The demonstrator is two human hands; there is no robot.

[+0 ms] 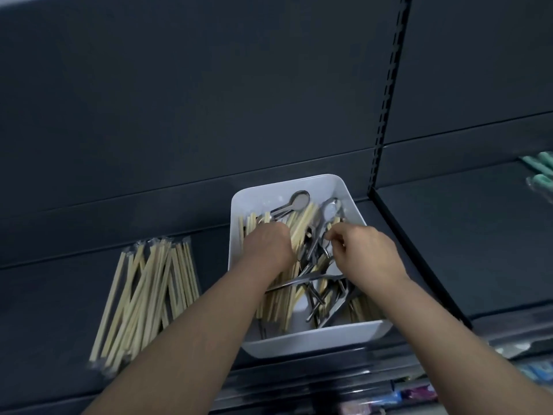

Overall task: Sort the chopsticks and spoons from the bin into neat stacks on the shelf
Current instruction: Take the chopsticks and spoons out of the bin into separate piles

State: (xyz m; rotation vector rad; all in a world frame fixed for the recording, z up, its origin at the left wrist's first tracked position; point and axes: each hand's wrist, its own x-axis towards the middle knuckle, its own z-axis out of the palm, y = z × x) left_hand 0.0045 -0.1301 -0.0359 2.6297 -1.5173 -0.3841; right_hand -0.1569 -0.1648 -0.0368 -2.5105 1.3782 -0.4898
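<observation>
Bin (299, 345): white, open-topped; standing on the dark shelf (59, 295), middle of view, near edge close to the shelf lip
Chopsticks (302, 223): pale, many, lying lengthwise near to far in the left and middle of the bin; a few more at the near right corner
Spoons (317, 277): metal, tangled among and over the chopsticks, mostly right of middle; one bowl up against the far wall
Left hand (269, 245): down in the bin's left half, back upward, fingers bent down into the chopsticks and hidden behind the knuckles; cannot tell whether anything is gripped
Right hand (365, 253): over the bin's right side; thumb and forefinger closed in a pinch on the handle of a spoon (330, 208), bowl pointing far
Pile (146, 295): wrapped chopsticks already on the shelf, left of the bin and apart from it; loosely fanned, several crossing
Post (389, 100): slotted upright, right of the bin, dividing two shelf bays
Green items (541, 166): far right bay, at the frame edge; too blurred to identify
</observation>
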